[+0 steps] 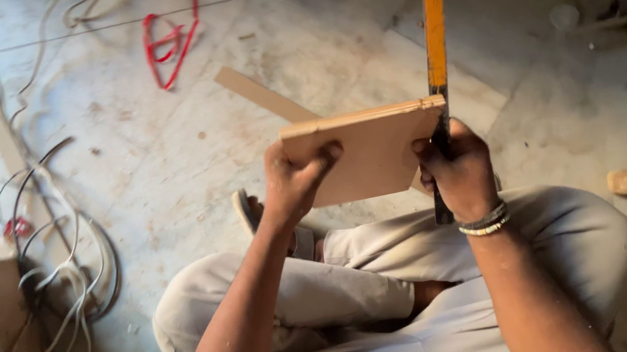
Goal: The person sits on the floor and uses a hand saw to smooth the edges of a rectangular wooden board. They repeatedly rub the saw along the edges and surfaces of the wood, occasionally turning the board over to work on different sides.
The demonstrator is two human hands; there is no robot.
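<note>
Left hand (294,182) grips wooden board (371,152) upright | right hand (458,169) clamps orange-handled square (435,47) against the board's edge beside it | I read: checking underway, no mark visible yet.

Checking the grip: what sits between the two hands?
In the head view, the wooden board spans between left hand and right hand, which also grips an orange-handled tool.

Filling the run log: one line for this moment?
left hand: grips board | right hand: presses orange try square against board edge | seated on floor
</note>
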